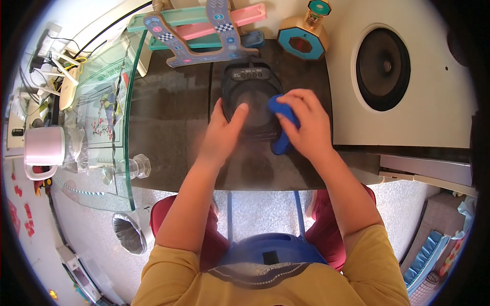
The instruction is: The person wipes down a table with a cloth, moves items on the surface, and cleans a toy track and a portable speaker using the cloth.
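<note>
A black device that looks like a portable speaker [250, 102] lies on the dark tabletop, with a large round face and a row of small round controls at its far end. My left hand [223, 130] grips its left side, thumb over the round face and fingers along the edge. In my right hand [309, 120] is a bunched blue cloth [280, 145], pressed against the device's right side. Part of the cloth hangs down onto the table. My right fingers are slightly blurred.
Behind the device stand a toy ramp track [199, 33] and a gold-and-teal bottle [305, 38]. A big white loudspeaker [408, 76] borders the right. At left are a glass shelf [131, 117], a glass stopper-like piece [139, 166] and a pink mug [45, 148].
</note>
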`<state>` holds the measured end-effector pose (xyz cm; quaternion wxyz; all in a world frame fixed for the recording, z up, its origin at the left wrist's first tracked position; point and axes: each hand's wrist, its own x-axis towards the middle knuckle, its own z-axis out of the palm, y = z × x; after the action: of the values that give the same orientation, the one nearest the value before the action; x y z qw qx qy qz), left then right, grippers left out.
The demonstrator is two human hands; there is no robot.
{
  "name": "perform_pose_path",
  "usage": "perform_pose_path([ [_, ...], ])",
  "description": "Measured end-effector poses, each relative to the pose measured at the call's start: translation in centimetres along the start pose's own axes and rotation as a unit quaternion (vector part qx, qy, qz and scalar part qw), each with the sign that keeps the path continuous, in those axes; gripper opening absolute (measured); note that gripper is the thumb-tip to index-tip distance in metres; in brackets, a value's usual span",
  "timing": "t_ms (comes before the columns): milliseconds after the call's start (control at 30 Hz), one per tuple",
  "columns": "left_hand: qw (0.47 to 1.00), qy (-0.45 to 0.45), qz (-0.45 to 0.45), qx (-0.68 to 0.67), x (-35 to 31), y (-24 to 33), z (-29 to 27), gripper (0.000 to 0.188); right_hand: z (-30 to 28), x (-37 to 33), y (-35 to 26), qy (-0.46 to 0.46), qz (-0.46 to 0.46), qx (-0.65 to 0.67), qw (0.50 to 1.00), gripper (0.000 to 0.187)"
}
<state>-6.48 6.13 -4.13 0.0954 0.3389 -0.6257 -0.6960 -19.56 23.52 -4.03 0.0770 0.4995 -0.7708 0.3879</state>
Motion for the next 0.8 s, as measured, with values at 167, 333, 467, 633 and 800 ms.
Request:
perform_pose_path([
  [167, 0.998, 0.027, 0.005, 0.049, 0.8, -1.6, -0.7, 0.098, -0.5, -0.1, -1.5, -0.020, -0.017, 0.006, 1.000, 0.045],
  [333, 0.999, 0.020, 0.001, 0.035, 0.3, -0.8, -0.4, 0.099, -0.4, 0.0, -1.1, -0.030, -0.028, 0.032, 0.999, 0.045],
  [467, 1.000, 0.005, 0.010, 0.010, 0.1, -0.1, 0.2, 0.097, 0.0, 0.2, 0.7, 0.044, 0.105, 0.013, 0.993, 0.040],
  [633, 1.000, 0.013, 0.004, 0.011, 0.7, -1.2, -0.7, 0.095, -0.6, -0.3, -2.0, -0.056, -0.055, 0.016, 0.997, 0.050],
  [800, 0.995, -0.001, -0.017, -0.095, 0.4, -0.9, -0.8, 0.093, -0.7, 0.3, 0.2, 0.073, 0.052, 0.062, 0.994, 0.039],
])
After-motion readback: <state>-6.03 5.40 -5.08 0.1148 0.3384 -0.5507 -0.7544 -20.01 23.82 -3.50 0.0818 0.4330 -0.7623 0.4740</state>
